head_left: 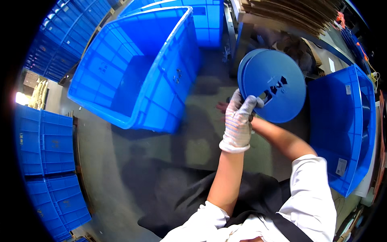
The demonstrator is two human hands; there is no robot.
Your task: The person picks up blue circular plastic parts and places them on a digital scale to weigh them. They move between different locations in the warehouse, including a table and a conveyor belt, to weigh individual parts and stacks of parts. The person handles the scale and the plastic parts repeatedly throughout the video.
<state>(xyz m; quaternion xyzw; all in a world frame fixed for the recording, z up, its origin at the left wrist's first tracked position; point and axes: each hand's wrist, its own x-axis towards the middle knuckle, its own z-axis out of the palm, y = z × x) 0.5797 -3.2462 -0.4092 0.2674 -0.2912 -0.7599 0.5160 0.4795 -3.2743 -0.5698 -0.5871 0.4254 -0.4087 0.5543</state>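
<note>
My left hand (240, 109) wears a white striped glove and is closed on the edge of a blue plastic reel (274, 88). The reel has two round flanges and cut-outs around its centre, and it is tilted with one flat face toward me. My bare right hand (221, 106) reaches across behind the left wrist. Only some of its fingertips show past the glove, stretched out and apart; its palm is hidden. I see nothing held in the fingers that show.
A large open blue bin (157, 76) stands tilted at left. Another blue bin (342, 133) at right has round reels inside. Stacked blue crates (48, 141) line the far left. Flat cardboard (290, 12) lies on a bench (246, 18) at the back.
</note>
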